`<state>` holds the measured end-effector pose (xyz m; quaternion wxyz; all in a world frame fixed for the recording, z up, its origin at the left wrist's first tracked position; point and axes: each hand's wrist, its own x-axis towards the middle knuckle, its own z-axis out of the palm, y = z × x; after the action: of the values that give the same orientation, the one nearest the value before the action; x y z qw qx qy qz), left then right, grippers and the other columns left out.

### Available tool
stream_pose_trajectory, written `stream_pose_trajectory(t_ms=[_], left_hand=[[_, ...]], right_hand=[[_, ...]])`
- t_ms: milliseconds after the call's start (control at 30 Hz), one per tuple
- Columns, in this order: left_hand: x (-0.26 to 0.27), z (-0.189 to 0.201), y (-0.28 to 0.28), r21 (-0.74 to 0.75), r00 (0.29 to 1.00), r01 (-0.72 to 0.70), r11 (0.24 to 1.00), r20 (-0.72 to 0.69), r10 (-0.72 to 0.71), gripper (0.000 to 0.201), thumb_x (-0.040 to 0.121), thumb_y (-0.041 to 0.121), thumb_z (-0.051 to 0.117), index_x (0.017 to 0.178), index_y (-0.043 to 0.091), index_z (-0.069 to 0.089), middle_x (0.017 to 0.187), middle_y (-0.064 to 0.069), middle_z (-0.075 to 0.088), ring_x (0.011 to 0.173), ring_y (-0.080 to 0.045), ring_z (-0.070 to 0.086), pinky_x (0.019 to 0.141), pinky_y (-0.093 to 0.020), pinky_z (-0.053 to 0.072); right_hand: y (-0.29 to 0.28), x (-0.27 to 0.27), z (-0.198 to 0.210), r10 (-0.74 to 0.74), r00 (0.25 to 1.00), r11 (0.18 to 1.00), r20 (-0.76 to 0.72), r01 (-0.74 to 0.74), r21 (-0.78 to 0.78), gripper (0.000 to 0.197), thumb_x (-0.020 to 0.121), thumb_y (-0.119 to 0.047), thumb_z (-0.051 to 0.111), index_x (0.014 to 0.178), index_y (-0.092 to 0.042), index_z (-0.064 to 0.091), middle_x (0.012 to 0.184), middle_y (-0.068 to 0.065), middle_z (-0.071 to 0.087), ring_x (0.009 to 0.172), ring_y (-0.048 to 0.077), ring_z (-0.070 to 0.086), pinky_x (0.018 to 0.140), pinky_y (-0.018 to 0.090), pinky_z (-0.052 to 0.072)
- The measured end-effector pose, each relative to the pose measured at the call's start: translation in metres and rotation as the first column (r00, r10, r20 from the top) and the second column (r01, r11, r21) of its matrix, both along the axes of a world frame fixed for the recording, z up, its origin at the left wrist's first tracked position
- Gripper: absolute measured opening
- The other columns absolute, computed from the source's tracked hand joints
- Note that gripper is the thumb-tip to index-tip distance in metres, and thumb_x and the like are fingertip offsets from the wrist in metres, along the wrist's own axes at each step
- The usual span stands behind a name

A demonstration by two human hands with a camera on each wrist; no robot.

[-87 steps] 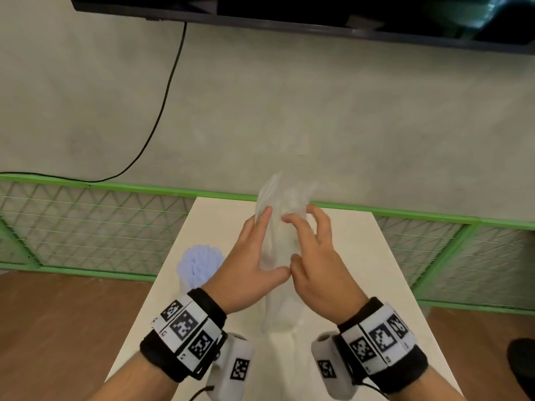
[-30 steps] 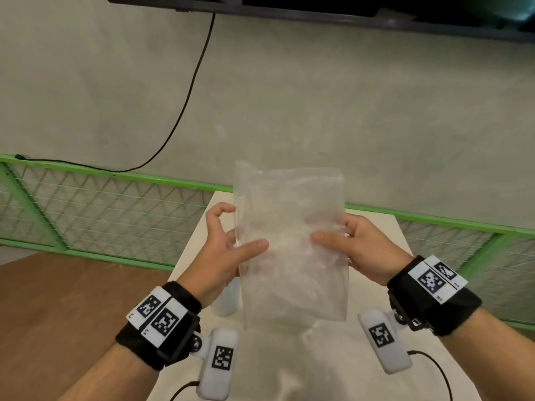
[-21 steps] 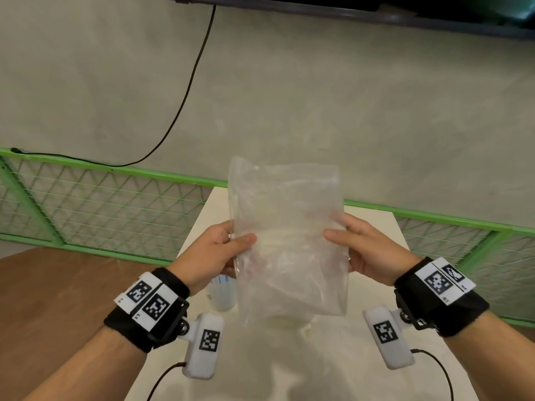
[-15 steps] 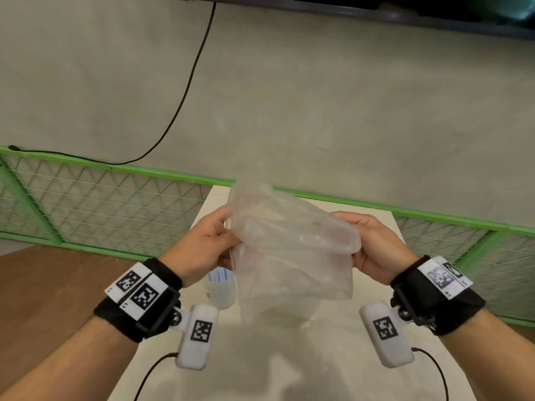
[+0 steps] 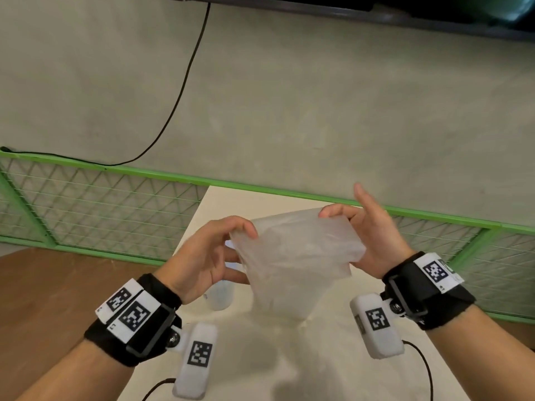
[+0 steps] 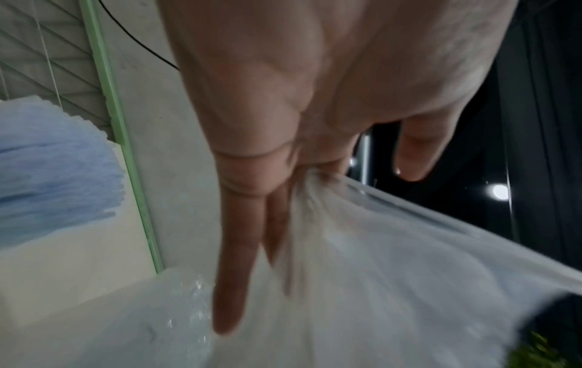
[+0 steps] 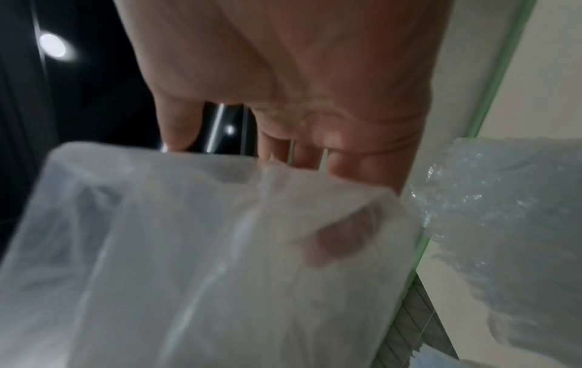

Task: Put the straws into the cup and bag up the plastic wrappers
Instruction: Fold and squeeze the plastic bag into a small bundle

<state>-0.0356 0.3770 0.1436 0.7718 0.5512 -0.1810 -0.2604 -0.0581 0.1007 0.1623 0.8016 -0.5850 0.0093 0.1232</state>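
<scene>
Bag [image 5: 298, 256], clear plastic, held up in the air over the table [image 5: 333, 357], stretched between both hands with the mouth tipped up and pulled wide. Largest thing behind it all: grey wall [image 5: 289, 96] with a black cable [image 5: 185, 76] drooping down it, then a green mesh fence [image 5: 86, 204] running along the far side of the table. Table itself pale cream, brown floor [image 5: 43, 285] off to the left. Left hand [image 5: 202, 259] pinching the left edge of the bag's rim between thumb and curled fingers; left wrist view shows the plastic bunched right at the fingertips, other fingers hanging straighter. Right hand [image 5: 373, 235] gripping the right edge, thumb on the near side and a finger showing through the plastic in the right wrist view, one finger sticking up free. Hands well apart, bag taut-ish between them. Cup [image 5: 221, 296] standing on the table just under the left hand, mostly hidden by it. Bluish straws [image 6: 47, 174] sticking out in a bunch, seen blurry in the left wrist view. Crinkly wrappers [image 7: 503, 236] lying on the table to the right, blurry too. Can't tell what's inside the bag.
</scene>
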Motion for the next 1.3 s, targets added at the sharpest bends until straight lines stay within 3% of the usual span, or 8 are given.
stream_pose_trajectory(t_ms=[67, 200, 400, 633, 767, 900, 1133, 1300], left_hand=[[-0.002, -0.002, -0.005, 0.079, 0.998, -0.032, 0.996, 0.062, 0.027, 0.028, 0.074, 0.030, 0.073, 0.089, 0.013, 0.056, 0.088, -0.003, 0.062, 0.073, -0.025, 0.065, 0.058, -0.036, 0.056], [-0.004, -0.009, -0.007, 0.192, 0.993, -0.018, 0.981, 0.118, -0.005, 0.051, 0.059, 0.011, 0.086, 0.095, 0.021, 0.051, 0.088, -0.011, 0.070, 0.071, -0.032, 0.069, 0.057, -0.034, 0.057], [-0.006, -0.001, -0.006, 0.197, 0.956, -0.176, 0.965, 0.270, 0.119, 0.065, 0.054, 0.019, 0.087, 0.105, 0.029, 0.049, 0.106, -0.015, 0.069, 0.087, -0.040, 0.069, 0.081, -0.056, 0.055], [-0.013, -0.005, -0.010, 0.232, 0.938, -0.195, 0.953, 0.329, 0.112, 0.077, 0.058, 0.012, 0.088, 0.115, 0.032, 0.040, 0.129, -0.004, 0.055, 0.102, -0.031, 0.068, 0.084, -0.058, 0.054], [-0.017, -0.003, -0.022, 0.059, 0.920, -0.263, 0.963, 0.316, 0.232, 0.073, 0.057, 0.009, 0.085, 0.111, 0.033, 0.042, 0.136, -0.011, 0.049, 0.110, -0.035, 0.063, 0.077, -0.059, 0.056], [-0.024, -0.012, -0.036, 0.061, 0.861, -0.377, 0.924, 0.390, 0.326, 0.074, 0.057, 0.016, 0.085, 0.114, 0.031, 0.041, 0.134, -0.004, 0.047, 0.108, -0.027, 0.064, 0.068, -0.051, 0.060], [-0.010, -0.010, -0.009, 0.182, 0.977, -0.090, 0.979, 0.206, 0.052, 0.057, 0.075, 0.043, 0.068, 0.127, 0.041, 0.044, 0.095, -0.011, 0.072, 0.085, -0.024, 0.067, 0.075, -0.033, 0.054], [-0.005, -0.007, -0.023, 0.269, 0.988, -0.004, 0.963, 0.151, -0.038, 0.033, 0.084, 0.021, 0.065, 0.117, 0.018, 0.067, 0.087, -0.019, 0.074, 0.075, -0.024, 0.070, 0.063, -0.029, 0.056]], right_hand=[[-0.001, 0.001, -0.001, 0.023, 0.995, 0.993, 0.093, -0.012, -0.120, 0.020, 0.075, -0.014, 0.073, 0.094, -0.014, 0.067, 0.093, 0.007, 0.064, 0.076, 0.020, 0.065, 0.060, 0.028, 0.053], [-0.010, 0.003, 0.001, 0.028, 0.984, 0.994, 0.177, -0.008, -0.113, 0.068, 0.069, 0.013, 0.068, 0.128, -0.021, 0.059, 0.103, 0.015, 0.069, 0.093, 0.028, 0.068, 0.076, 0.039, 0.059], [-0.005, -0.005, -0.009, 0.099, 0.995, 0.982, -0.006, -0.099, -0.159, 0.059, 0.077, -0.030, 0.078, 0.130, -0.013, 0.057, 0.119, 0.013, 0.068, 0.099, 0.027, 0.069, 0.078, 0.039, 0.059], [-0.011, -0.006, 0.011, -0.081, 0.988, 0.975, 0.135, 0.106, -0.196, 0.013, 0.076, -0.022, 0.070, 0.081, -0.011, 0.075, 0.064, 0.005, 0.066, 0.039, 0.010, 0.049, 0.042, 0.018, 0.042], [0.014, -0.010, -0.016, -0.170, 0.984, 0.957, 0.046, 0.154, 0.247, 0.070, 0.056, -0.056, 0.087, 0.112, -0.018, 0.070, 0.104, 0.006, 0.070, 0.091, 0.021, 0.066, 0.082, 0.039, 0.052], [0.043, -0.022, -0.029, -0.125, 0.990, 0.969, 0.068, 0.108, 0.221, 0.047, 0.089, -0.032, 0.062, 0.128, -0.006, 0.059, 0.126, 0.016, 0.065, 0.111, 0.029, 0.065, 0.092, 0.042, 0.055], [0.008, -0.024, -0.026, -0.021, 0.993, 0.980, 0.116, 0.044, -0.195, 0.030, 0.080, -0.020, 0.076, 0.102, -0.001, 0.071, 0.098, 0.019, 0.073, 0.079, 0.023, 0.072, 0.064, 0.031, 0.060], [0.007, -0.030, -0.011, 0.081, 0.994, 0.946, 0.068, -0.055, -0.318, 0.018, 0.092, -0.007, 0.061, 0.103, 0.007, 0.065, 0.077, 0.010, 0.074, 0.063, 0.013, 0.067, 0.055, 0.020, 0.051]])
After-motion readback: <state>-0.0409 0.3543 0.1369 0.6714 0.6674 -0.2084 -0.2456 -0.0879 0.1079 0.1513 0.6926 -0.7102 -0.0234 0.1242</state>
